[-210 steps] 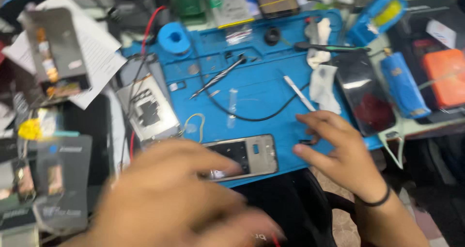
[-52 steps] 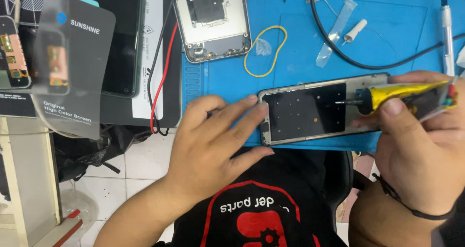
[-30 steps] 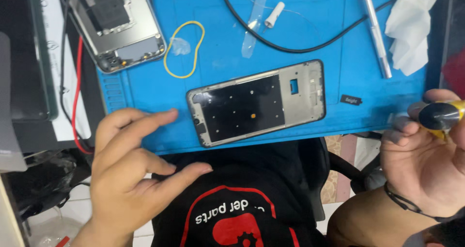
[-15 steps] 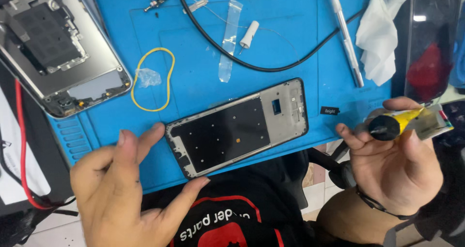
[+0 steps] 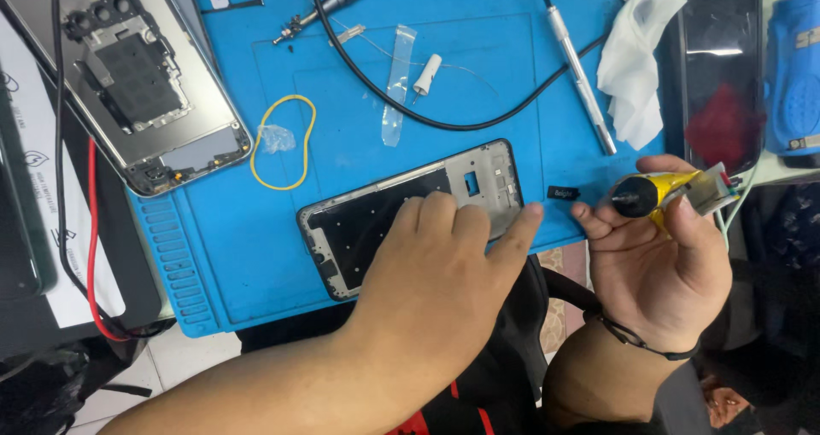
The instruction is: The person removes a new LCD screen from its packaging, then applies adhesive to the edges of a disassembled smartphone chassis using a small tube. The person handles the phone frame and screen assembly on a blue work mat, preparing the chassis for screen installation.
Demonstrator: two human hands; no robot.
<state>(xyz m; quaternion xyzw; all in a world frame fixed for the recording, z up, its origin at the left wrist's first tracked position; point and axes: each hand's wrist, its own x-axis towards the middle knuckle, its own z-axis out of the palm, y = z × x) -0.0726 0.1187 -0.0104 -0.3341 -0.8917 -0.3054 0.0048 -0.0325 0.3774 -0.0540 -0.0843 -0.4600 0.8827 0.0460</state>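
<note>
phone frame [image 5: 376, 217]: black mid-frame with silver edges, lying flat and slanted near the front edge of the blue mat, its right end partly under the left hand.
left fingers [image 5: 444, 217]: spread flat and pressing down on the frame, index tip reaching past its right end toward a small black chip; this looks like pinning, so the frame does not slide on the mat.
left hand [image 5: 436, 273]: palm down over the frame's lower right part, forearm coming in from the bottom left.
right fingers [image 5: 683, 221]: curled tight around a yellow glue tube, thumb across the top.
glue tube [image 5: 662, 192]: held off the mat just right of the frame, black nozzle end pointing left toward it, crimped tail sticking out right; seemingly kept ready near the work.
right hand [image 5: 658, 273]: raised, palm up, dark band at the wrist.
small black chip [image 5: 562, 193]: on the mat between the two hands.
blue mat [image 5: 222, 264]: ribbed silicone work mat bearing everything.
yellow rubber band [image 5: 284, 141]: loose loop left of the frame.
phone back housing [image 5: 137, 85]: open, grey, straddling the mat's upper left edge.
craft knife [image 5: 576, 72]: set aside at the top, beside a white tissue [image 5: 636, 68].
black cable [image 5: 444, 119]: curving across the mat above the frame.
</note>
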